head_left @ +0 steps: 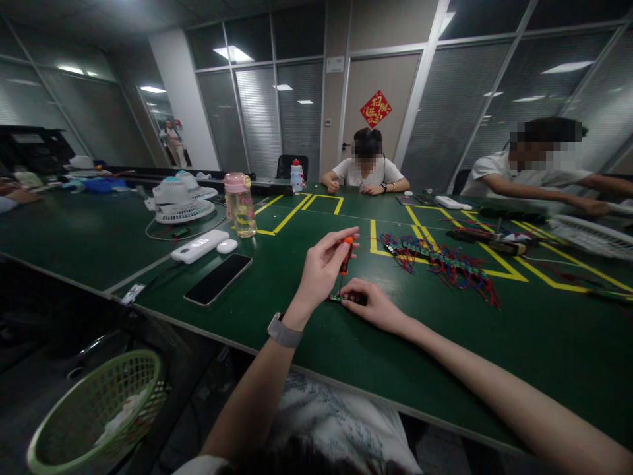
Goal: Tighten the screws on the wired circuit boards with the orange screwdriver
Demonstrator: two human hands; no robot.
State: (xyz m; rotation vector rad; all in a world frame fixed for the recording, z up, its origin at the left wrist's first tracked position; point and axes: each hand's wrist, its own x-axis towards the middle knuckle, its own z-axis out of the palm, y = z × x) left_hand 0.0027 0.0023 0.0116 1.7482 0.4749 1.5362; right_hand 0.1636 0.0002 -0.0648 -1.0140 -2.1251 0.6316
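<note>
My left hand (322,267) is closed around the orange and black handle of a screwdriver (347,254). The screwdriver stands nearly upright, its thin shaft pointing down at a small green circuit board (336,298) on the table. My right hand (368,302) rests low on the tabletop, with thumb and forefinger pinching the board's right end. The fingers partly cover the board, so the exact spot under the tip is hard to make out. To the right lies a long row of small circuit boards (435,256) with red and blue wires.
On the green table (297,330), a phone (218,280), a white power bank (200,246), a pink-lidded bottle (241,206) and white fan parts (180,199) lie to the left. Two people sit across and at right. A green basket (99,396) stands below the table edge.
</note>
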